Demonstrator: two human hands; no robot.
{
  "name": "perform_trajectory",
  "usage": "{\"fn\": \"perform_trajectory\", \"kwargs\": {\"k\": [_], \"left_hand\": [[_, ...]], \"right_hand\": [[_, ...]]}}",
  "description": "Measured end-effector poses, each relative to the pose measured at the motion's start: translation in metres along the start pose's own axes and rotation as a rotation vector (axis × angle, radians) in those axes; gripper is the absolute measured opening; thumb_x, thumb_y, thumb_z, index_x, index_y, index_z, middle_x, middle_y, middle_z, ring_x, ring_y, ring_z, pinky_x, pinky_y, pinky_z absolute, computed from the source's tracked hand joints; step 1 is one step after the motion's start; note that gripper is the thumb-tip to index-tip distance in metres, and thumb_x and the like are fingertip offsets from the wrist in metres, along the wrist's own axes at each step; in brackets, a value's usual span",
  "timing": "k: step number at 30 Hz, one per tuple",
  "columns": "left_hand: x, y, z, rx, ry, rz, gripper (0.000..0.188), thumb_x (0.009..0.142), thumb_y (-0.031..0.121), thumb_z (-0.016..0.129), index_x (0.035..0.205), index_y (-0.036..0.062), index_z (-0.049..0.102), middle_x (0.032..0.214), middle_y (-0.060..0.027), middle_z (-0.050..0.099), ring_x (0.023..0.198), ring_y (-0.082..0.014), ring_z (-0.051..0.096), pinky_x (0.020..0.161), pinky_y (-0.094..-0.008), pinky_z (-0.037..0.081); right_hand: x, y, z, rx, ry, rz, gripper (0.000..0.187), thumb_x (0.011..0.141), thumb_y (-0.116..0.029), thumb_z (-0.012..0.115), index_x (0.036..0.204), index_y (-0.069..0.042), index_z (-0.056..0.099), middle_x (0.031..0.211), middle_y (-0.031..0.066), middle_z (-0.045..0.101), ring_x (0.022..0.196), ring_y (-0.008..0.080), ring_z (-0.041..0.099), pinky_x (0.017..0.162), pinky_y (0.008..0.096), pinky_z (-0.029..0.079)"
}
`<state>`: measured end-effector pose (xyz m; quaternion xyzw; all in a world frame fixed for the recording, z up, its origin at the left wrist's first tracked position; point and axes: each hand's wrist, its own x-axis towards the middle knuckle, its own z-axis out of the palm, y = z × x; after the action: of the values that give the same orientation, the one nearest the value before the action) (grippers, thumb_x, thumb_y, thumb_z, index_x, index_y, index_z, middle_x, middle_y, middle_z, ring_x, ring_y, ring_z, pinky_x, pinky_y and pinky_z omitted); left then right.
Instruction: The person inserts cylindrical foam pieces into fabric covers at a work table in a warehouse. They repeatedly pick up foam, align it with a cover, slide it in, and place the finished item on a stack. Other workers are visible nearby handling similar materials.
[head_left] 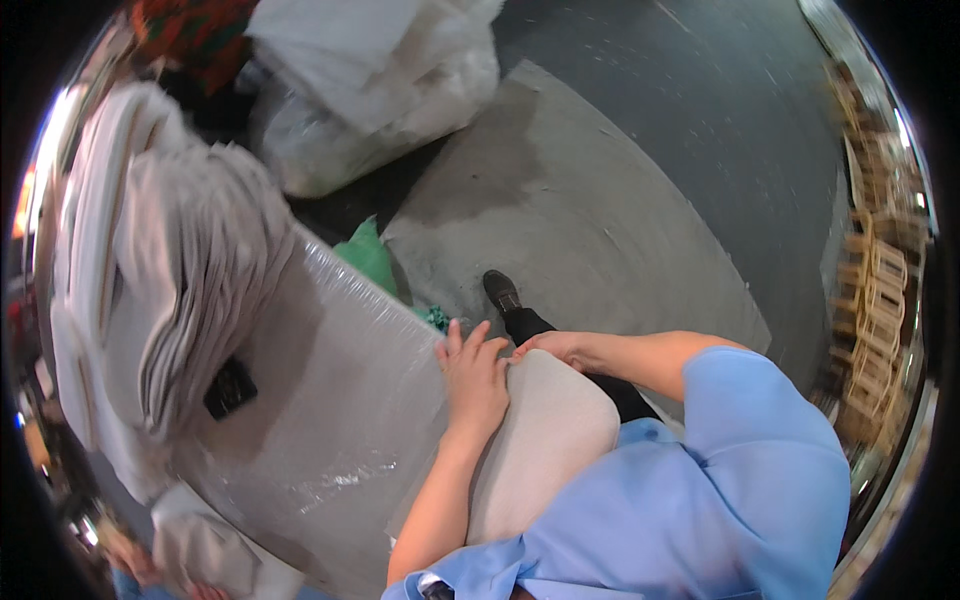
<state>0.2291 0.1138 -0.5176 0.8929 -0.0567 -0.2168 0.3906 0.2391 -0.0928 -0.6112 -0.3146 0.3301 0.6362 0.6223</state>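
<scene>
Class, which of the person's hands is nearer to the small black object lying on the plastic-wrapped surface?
Left. The left hand lies on the beige pad, on the side toward the black object; the right hand grips the pad's far edge, farther away.

A dark grey floor (700,110) fills the upper right, with a paler grey sheet (590,230) spread over it. A plastic-wrapped worktop (330,400) stands at the left, with stacked grey sheets (190,290) along its left edge. White plastic bags (370,90) lie beyond its far edge. Wooden crates (875,290) line the right rim.
</scene>
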Motion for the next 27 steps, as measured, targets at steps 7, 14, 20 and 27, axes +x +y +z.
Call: {"fn": "perform_trajectory", "kwargs": {"k": [7, 14, 20, 27], "left_hand": [[-0.025, 0.064, -0.034, -0.627, -0.227, -0.149, 0.045, 0.112, 0.015, 0.048, 0.154, -0.0019, 0.052, 0.160, -0.0206, 0.053, 0.152, -0.0332, 0.047, 0.126, -0.0406, 0.034], [-0.049, 0.064, 0.002, -0.417, -0.107, -0.114, 0.047, 0.110, 0.020, 0.050, 0.152, -0.0031, 0.053, 0.159, -0.0244, 0.052, 0.150, -0.0377, 0.048, 0.126, -0.0431, 0.035], [-0.053, 0.045, 0.022, -0.440, 0.008, -0.091, 0.037, 0.110, 0.017, 0.055, 0.142, 0.0014, 0.062, 0.148, -0.0204, 0.063, 0.139, -0.0329, 0.060, 0.116, -0.0395, 0.045], [-0.044, 0.033, 0.033, -0.474, 0.042, -0.115, 0.034, 0.109, 0.019, 0.056, 0.138, 0.0049, 0.066, 0.139, -0.0174, 0.069, 0.132, -0.0322, 0.065, 0.111, -0.0388, 0.049]], "right_hand": [[-0.048, -0.008, -0.006, 0.348, 0.147, -0.616, 0.037, 0.115, -0.039, 0.049, 0.134, -0.009, 0.060, 0.125, 0.0092, 0.071, 0.113, 0.0222, 0.068, 0.097, 0.0383, 0.055], [-0.050, 0.000, 0.040, 0.230, -0.120, -0.833, 0.067, 0.115, -0.058, 0.033, 0.160, -0.010, 0.041, 0.137, 0.0164, 0.068, 0.125, 0.0274, 0.065, 0.109, 0.0439, 0.049], [-0.043, -0.017, 0.037, 0.021, -0.113, -0.514, 0.088, 0.108, -0.075, 0.030, 0.174, -0.021, 0.011, 0.164, 0.0192, 0.045, 0.142, 0.0315, 0.053, 0.116, 0.0459, 0.044], [-0.017, -0.034, 0.024, -0.265, -0.139, -0.309, 0.110, 0.097, -0.089, 0.030, 0.174, -0.020, -0.009, 0.167, 0.0235, 0.040, 0.148, 0.0346, 0.046, 0.123, 0.0456, 0.036]]}}
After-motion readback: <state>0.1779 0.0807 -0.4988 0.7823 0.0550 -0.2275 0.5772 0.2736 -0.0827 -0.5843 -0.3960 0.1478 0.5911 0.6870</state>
